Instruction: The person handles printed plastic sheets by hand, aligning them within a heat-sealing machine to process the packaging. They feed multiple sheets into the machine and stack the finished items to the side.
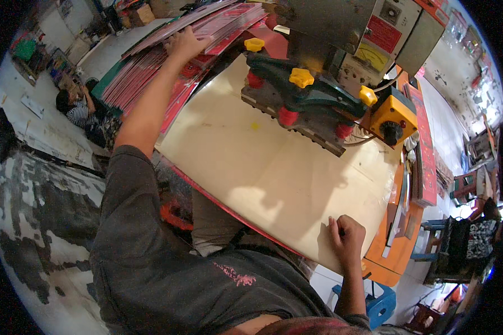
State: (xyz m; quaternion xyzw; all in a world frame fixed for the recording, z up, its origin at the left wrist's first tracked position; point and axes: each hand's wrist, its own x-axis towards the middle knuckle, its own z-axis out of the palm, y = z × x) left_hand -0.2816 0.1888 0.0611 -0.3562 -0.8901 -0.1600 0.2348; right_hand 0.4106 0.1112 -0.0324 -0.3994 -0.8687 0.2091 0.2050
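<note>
My left hand (187,44) reaches to the far left, onto a thick stack of red-and-clear flat plastic sheets (131,84). Its fingers are spread over the upper sheets, and I see no single sheet gripped. My right hand (347,237) is curled into a loose fist at the near right of a cream-coloured work board (246,162), with nothing visible in it. Beyond the board's middle stands a press machine, its dark head (302,106) fitted with yellow star knobs (301,77) and a long metal bar underneath. No sheet lies below that bar.
A yellow control box (394,120) with a black knob sits right of the press head. The machine's metal cabinet (380,39) carries a yellow gauge. Red packs (426,167) and long strips lie along the orange tabletop (388,262). Another person (81,109) sits at the far left.
</note>
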